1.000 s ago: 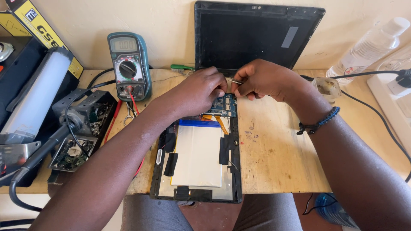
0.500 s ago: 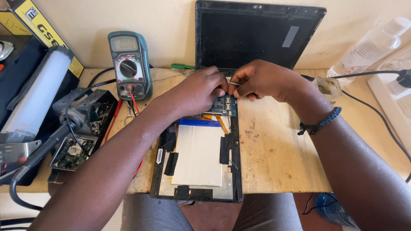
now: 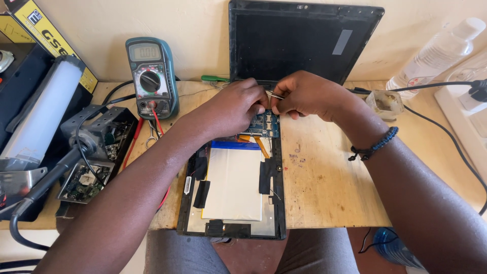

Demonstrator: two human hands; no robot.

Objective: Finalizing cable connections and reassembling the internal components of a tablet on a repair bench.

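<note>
An opened tablet lies on the wooden table with its white battery, black tape strips and a blue circuit board exposed at its far end. My left hand rests over the left part of that board, fingers curled together. My right hand pinches thin metal tweezers just above the board, tips pointing toward my left fingers. Both hands nearly touch. What the tweezer tips grip is hidden.
A dark screen panel leans on the wall behind. A teal multimeter with red lead stands at the left, beside a soldering stand and a white tube lamp. A plastic bottle, small glass jar and black cables lie right.
Both hands stay over the circuit board with only tiny shifts; the tweezers remain between the fingers.
</note>
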